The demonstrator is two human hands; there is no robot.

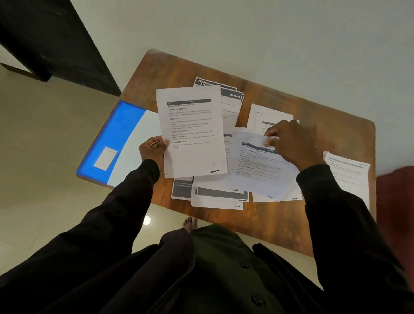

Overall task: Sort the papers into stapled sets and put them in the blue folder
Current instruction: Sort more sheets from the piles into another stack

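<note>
Left hand (152, 149) grips a printed sheet (190, 132) raised above the wooden table (319, 128); my right hand (288, 142) pinches another page's (259, 165) top edge beside the blue folder (112, 141).

Wooden table (281, 220), rounded corners. On it: blue folder (112, 139), closed, at the left edge; overlapping printed sheets (218, 197), near middle; small stack (231, 96), far side; single sheet (268, 116) beside it; another sheet (348, 171) at the right edge.

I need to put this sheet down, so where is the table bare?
Bare table shows at the far corner beyond the blue folder, along the far right edge, and in the near strip below the papers, which crowd the middle.
</note>
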